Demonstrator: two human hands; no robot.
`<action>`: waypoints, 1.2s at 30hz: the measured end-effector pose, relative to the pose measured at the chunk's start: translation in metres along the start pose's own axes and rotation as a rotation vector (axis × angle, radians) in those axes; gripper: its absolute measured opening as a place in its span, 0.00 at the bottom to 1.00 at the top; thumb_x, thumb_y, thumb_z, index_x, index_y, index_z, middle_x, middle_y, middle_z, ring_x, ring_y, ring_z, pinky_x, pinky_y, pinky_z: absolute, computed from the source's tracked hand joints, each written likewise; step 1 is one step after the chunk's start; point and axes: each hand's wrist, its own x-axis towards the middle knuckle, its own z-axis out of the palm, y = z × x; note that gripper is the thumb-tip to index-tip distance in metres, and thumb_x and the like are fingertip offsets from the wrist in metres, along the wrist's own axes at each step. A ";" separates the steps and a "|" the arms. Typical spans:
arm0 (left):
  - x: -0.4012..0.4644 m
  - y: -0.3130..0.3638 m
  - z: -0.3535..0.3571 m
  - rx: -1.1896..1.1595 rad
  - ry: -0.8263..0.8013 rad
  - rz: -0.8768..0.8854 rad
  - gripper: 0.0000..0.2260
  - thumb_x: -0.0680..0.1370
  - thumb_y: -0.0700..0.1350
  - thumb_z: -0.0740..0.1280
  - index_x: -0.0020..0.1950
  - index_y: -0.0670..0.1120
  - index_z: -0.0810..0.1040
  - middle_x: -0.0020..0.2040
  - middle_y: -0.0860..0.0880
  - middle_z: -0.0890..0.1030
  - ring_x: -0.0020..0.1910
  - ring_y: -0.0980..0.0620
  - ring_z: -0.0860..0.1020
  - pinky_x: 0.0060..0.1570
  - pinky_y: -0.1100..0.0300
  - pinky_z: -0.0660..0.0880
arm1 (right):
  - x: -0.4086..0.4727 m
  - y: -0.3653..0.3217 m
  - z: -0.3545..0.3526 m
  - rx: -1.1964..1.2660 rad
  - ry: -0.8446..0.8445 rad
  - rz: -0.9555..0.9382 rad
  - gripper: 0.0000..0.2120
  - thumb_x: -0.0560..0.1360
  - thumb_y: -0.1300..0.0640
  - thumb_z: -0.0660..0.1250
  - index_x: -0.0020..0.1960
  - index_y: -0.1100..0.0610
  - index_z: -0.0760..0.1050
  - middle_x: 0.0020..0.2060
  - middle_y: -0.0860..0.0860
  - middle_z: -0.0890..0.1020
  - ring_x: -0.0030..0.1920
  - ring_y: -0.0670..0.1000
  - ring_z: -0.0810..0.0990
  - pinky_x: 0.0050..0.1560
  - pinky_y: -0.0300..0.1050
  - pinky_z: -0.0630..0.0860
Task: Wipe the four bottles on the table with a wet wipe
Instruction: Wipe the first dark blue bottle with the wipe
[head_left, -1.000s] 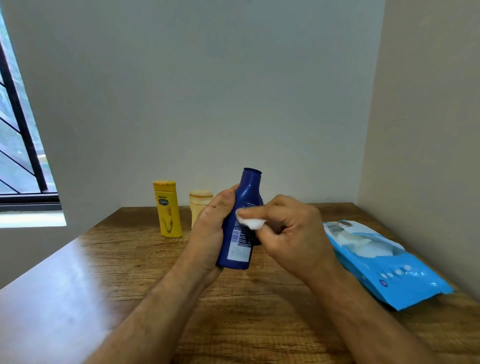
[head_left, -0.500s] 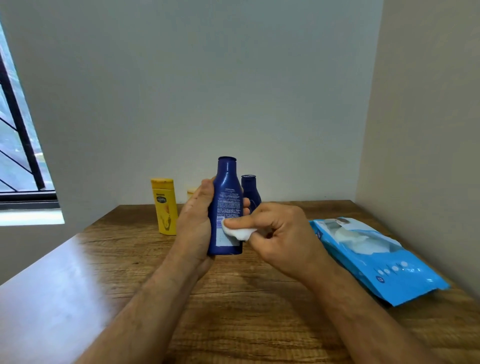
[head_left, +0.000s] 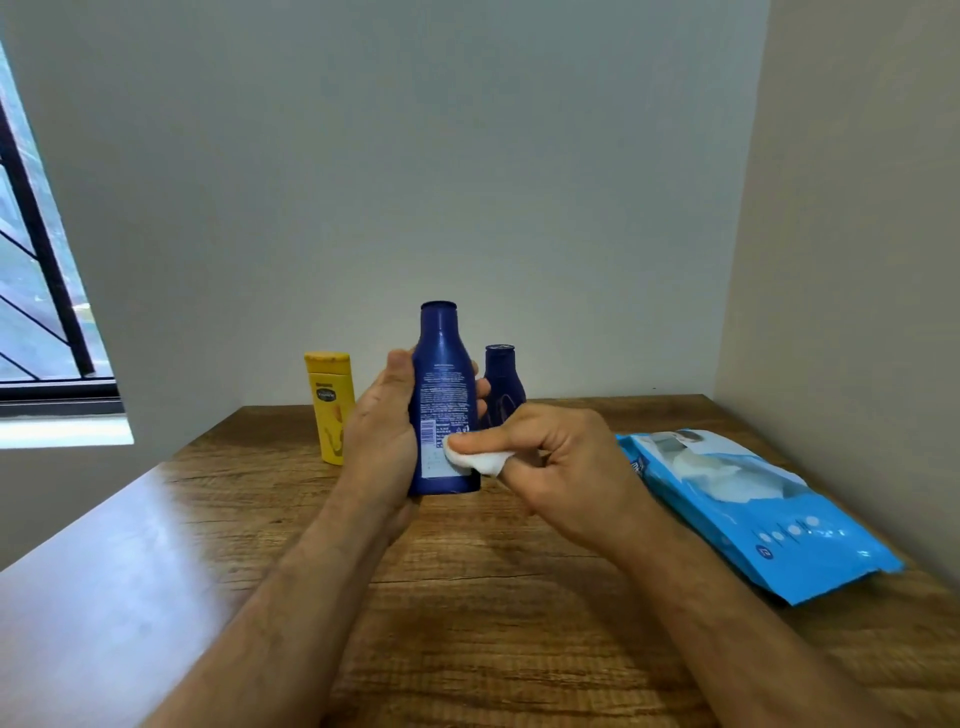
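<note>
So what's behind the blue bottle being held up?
Behind the held blue bottle in the left hand stands a smaller blue bottle, its lower part covered by the right hand. Anything directly behind the held bottle is hidden.

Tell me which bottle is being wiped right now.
The taller dark blue bottle, held up by the left hand with the wipe against it; the smaller blue bottle and yellow bottle stand behind.

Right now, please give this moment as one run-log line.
left hand: holds blue bottle upright | right hand: presses wet wipe on its label | yellow bottle: on table
</note>
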 end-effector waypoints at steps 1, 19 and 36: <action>-0.001 -0.002 0.001 0.012 -0.011 -0.014 0.24 0.82 0.58 0.54 0.64 0.42 0.77 0.52 0.41 0.86 0.49 0.45 0.85 0.46 0.52 0.83 | 0.000 0.001 0.000 0.015 0.053 0.005 0.14 0.74 0.61 0.70 0.55 0.45 0.83 0.40 0.43 0.81 0.39 0.43 0.77 0.39 0.31 0.73; -0.002 -0.014 0.007 -0.046 -0.048 -0.042 0.21 0.75 0.57 0.63 0.59 0.43 0.79 0.45 0.43 0.86 0.42 0.48 0.85 0.38 0.56 0.82 | 0.000 0.000 -0.002 0.139 0.207 0.066 0.13 0.75 0.61 0.70 0.54 0.45 0.84 0.36 0.43 0.80 0.32 0.44 0.77 0.34 0.34 0.73; -0.010 -0.015 0.014 -0.014 -0.141 -0.064 0.20 0.80 0.55 0.62 0.68 0.46 0.75 0.55 0.44 0.84 0.49 0.46 0.84 0.42 0.53 0.82 | -0.001 -0.008 -0.006 0.338 0.270 0.067 0.13 0.76 0.61 0.68 0.54 0.44 0.83 0.39 0.44 0.81 0.34 0.42 0.78 0.30 0.30 0.73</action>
